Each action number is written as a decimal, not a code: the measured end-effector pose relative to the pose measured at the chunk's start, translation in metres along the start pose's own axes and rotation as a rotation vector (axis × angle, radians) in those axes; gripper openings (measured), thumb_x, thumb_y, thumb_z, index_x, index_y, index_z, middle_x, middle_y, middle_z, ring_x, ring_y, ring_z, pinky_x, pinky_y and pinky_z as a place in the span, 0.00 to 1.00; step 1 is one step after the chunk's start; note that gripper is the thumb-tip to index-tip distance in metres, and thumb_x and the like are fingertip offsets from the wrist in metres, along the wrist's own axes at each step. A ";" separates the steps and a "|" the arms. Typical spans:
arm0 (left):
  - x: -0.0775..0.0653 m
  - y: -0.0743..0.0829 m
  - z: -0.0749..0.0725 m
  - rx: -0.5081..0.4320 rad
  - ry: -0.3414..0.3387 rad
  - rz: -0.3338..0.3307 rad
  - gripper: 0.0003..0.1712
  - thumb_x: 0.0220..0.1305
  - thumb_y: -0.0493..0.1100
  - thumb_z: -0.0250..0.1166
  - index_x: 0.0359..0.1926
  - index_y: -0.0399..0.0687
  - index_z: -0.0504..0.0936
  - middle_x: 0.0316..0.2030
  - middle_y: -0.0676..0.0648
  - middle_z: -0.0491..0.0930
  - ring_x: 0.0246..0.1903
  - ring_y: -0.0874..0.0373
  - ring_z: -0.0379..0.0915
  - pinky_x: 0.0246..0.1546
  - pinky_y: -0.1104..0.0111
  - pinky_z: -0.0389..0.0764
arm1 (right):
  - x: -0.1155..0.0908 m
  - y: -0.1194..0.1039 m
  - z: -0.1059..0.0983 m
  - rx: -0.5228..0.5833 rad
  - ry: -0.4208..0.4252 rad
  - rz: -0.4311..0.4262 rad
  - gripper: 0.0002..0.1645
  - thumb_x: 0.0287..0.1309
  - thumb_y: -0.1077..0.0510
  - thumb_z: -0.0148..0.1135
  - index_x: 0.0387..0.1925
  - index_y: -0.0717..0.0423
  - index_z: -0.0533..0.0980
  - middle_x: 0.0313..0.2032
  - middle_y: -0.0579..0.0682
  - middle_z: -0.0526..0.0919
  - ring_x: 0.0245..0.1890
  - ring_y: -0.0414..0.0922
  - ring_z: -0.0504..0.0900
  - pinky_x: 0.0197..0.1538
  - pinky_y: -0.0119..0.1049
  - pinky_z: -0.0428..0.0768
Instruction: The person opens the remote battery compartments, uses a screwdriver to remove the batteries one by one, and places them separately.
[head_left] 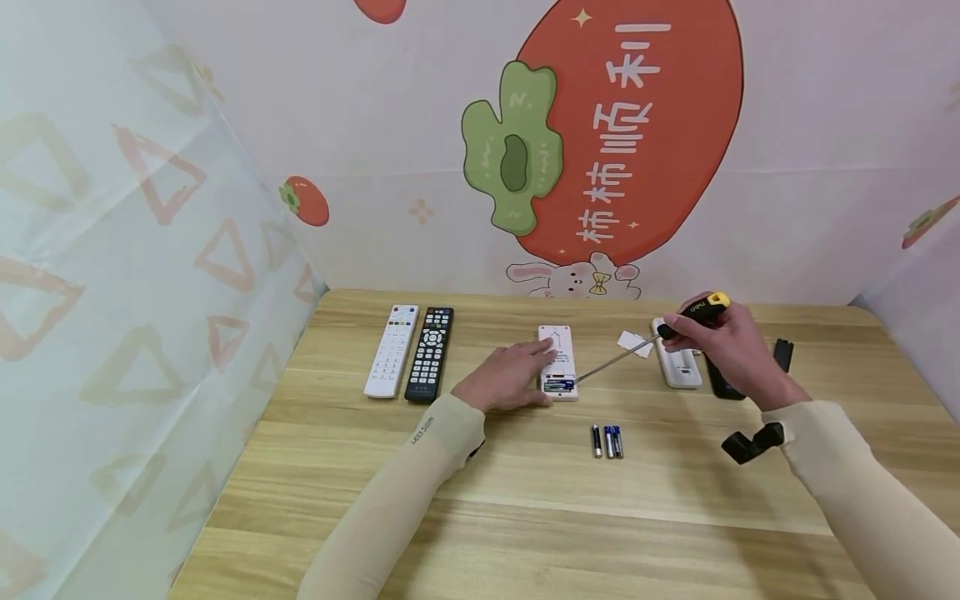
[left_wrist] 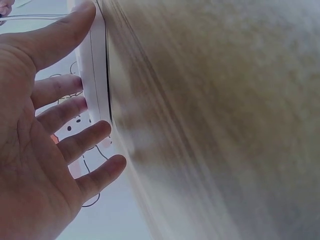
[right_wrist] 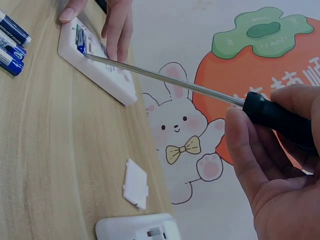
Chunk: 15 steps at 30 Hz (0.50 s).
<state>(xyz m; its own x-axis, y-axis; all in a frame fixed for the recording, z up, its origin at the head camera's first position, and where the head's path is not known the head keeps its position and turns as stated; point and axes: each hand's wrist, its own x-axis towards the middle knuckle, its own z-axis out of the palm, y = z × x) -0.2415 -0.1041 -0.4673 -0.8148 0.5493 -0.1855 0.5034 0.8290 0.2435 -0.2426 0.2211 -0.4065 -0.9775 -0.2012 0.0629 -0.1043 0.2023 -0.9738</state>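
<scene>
A white remote control [head_left: 557,342] lies back side up on the table, its battery compartment uncovered at the near end. Batteries [head_left: 558,386] with blue wrappers sit inside. My left hand [head_left: 512,375] rests on the remote's left side, fingers fairly straight over its back and thumb at the near corner. With my right hand [head_left: 738,346] I grip the black and yellow handle of a screwdriver [head_left: 618,359]. The long metal shaft slants down to the left. In the right wrist view, its tip [right_wrist: 88,55] is right at the end of a blue battery [right_wrist: 81,42].
Several loose batteries [head_left: 609,442] lie nearer me. A small white battery cover [head_left: 636,343] and another white remote [head_left: 681,367] lie to the right, with a black remote [head_left: 722,382] partly under my right hand. At left lie a white remote [head_left: 392,350] and a black one [head_left: 430,354].
</scene>
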 end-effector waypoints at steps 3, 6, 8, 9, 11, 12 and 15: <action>0.000 0.000 0.000 0.002 -0.002 -0.002 0.49 0.63 0.62 0.69 0.78 0.53 0.60 0.79 0.53 0.51 0.77 0.54 0.48 0.73 0.52 0.57 | -0.001 0.004 -0.001 0.041 0.001 0.016 0.22 0.68 0.56 0.66 0.49 0.69 0.68 0.36 0.53 0.83 0.31 0.48 0.90 0.42 0.38 0.86; 0.000 0.000 0.000 0.003 0.000 0.004 0.49 0.63 0.62 0.70 0.78 0.53 0.61 0.79 0.53 0.51 0.77 0.54 0.49 0.73 0.52 0.58 | -0.001 0.009 -0.003 0.073 0.001 0.010 0.20 0.68 0.57 0.65 0.48 0.70 0.68 0.36 0.52 0.84 0.31 0.46 0.89 0.42 0.35 0.86; 0.000 0.000 0.000 0.003 0.002 0.008 0.49 0.62 0.62 0.70 0.78 0.53 0.61 0.79 0.52 0.51 0.77 0.53 0.49 0.73 0.52 0.58 | -0.002 0.011 -0.003 0.084 0.005 0.009 0.20 0.69 0.57 0.64 0.48 0.70 0.69 0.36 0.51 0.85 0.31 0.45 0.89 0.42 0.33 0.85; 0.000 0.001 0.000 0.003 0.002 0.009 0.49 0.62 0.62 0.70 0.78 0.53 0.61 0.79 0.52 0.51 0.77 0.53 0.49 0.73 0.52 0.58 | -0.003 0.013 -0.003 0.097 0.007 0.004 0.20 0.69 0.57 0.64 0.48 0.70 0.69 0.36 0.51 0.85 0.32 0.44 0.89 0.42 0.33 0.85; 0.000 0.000 0.000 0.006 0.000 0.009 0.49 0.62 0.62 0.70 0.78 0.53 0.61 0.79 0.52 0.51 0.77 0.54 0.49 0.73 0.52 0.58 | -0.004 0.014 -0.003 0.126 0.009 0.004 0.20 0.69 0.58 0.64 0.48 0.71 0.69 0.37 0.52 0.85 0.33 0.43 0.89 0.43 0.34 0.85; 0.000 0.000 -0.001 0.007 0.000 0.010 0.49 0.62 0.62 0.70 0.78 0.53 0.60 0.79 0.53 0.51 0.77 0.54 0.49 0.73 0.52 0.58 | -0.004 0.015 -0.003 0.146 0.010 0.008 0.20 0.69 0.58 0.65 0.48 0.71 0.68 0.38 0.52 0.84 0.33 0.43 0.89 0.43 0.34 0.85; 0.000 0.000 -0.001 0.013 0.000 0.012 0.49 0.63 0.62 0.69 0.78 0.53 0.60 0.79 0.53 0.51 0.77 0.54 0.48 0.73 0.52 0.58 | -0.005 0.017 -0.002 0.190 0.016 0.017 0.21 0.69 0.58 0.65 0.49 0.71 0.68 0.39 0.53 0.82 0.34 0.43 0.88 0.43 0.35 0.86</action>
<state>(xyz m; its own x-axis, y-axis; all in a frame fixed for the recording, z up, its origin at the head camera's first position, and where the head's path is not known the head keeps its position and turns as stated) -0.2417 -0.1048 -0.4664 -0.8089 0.5589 -0.1826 0.5167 0.8239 0.2329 -0.2401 0.2279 -0.4228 -0.9818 -0.1838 0.0477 -0.0524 0.0211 -0.9984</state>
